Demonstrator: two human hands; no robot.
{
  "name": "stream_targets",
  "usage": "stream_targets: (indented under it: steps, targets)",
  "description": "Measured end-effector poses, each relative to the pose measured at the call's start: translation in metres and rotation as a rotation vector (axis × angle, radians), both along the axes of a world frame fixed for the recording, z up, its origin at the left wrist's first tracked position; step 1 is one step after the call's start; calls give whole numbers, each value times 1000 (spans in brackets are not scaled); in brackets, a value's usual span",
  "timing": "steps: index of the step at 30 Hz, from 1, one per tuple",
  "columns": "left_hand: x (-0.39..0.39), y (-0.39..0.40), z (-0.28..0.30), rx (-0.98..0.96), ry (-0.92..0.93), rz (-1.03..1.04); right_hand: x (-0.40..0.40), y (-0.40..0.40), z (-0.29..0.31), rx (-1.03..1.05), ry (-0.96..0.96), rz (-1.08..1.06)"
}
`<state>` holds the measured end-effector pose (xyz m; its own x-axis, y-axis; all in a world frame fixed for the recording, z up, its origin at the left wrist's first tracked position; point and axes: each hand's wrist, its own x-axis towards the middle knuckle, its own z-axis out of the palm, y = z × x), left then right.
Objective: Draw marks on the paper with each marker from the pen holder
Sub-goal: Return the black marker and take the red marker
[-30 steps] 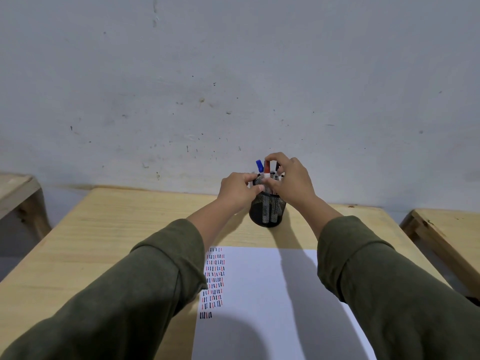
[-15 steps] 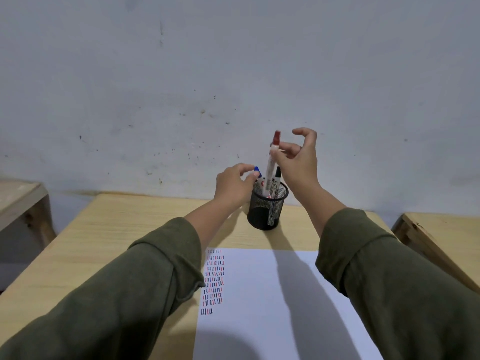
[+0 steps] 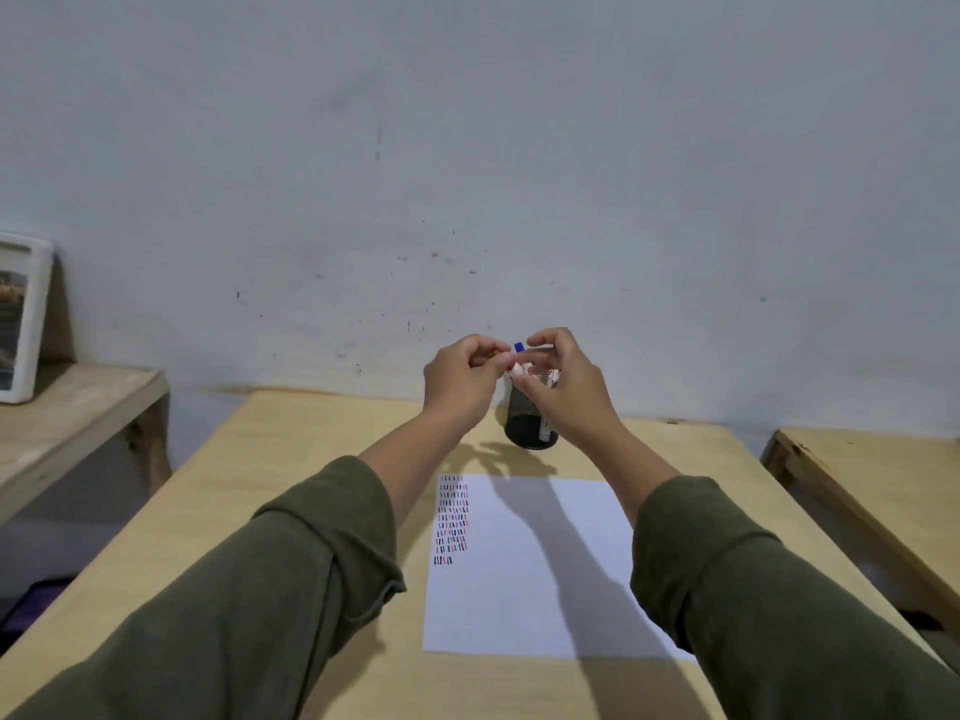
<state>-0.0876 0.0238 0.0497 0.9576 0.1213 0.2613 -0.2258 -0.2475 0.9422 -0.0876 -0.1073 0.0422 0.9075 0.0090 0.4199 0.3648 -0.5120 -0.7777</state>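
A black mesh pen holder (image 3: 529,431) stands at the far side of the wooden table (image 3: 291,459), with a blue marker's cap (image 3: 518,347) poking up from it. Just above the holder, my right hand (image 3: 569,389) grips the white body of the red marker (image 3: 543,377), which lies about level. My left hand (image 3: 457,379) pinches the marker's left end; that end is hidden under my fingers. The white paper (image 3: 524,574) lies nearer me, with rows of short red, blue and black marks (image 3: 452,517) down its left edge.
A wall rises right behind the table. A wooden bench (image 3: 67,423) on the left carries a white framed object (image 3: 23,314). Another wooden bench (image 3: 883,491) stands on the right. My two green sleeves cover the table's near part.
My right hand pulled the red marker up out of the holder, then lowered and turned it level. My left hand left the holder's rim and took the marker's end.
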Motion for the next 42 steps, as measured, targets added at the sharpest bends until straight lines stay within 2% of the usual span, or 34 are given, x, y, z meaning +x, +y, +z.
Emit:
stream_targets:
  steps: [2, 4, 9, 16, 21, 25, 29, 36, 42]
  targets:
    - [-14, 2, -7, -59, 17, 58, -14, 6, -6, -54, -82, -117]
    - [-27, 4, -14, -134, 33, 109, -30, 12, -11, 9, -71, -174]
    - [-57, 11, -33, -254, 48, 116, -64, 21, -24, 309, 206, -34]
    - [-83, 18, -51, -374, 50, 14, -89, 31, -33, 450, 267, 26]
    - [-92, 25, -54, -480, 72, -9, -95, 37, -37, 464, 230, 54]
    - [-93, 25, -61, -480, 75, 48, -96, 42, -40, 472, 197, 55]
    - [-92, 21, -66, -522, 146, 115, -98, 42, -41, 351, 119, 4]
    - [-88, 16, -67, -687, 281, 53, -96, 39, -45, 224, 33, -5]
    - [-94, 13, -70, -808, 392, -104, -90, 45, -51, 579, 51, -53]
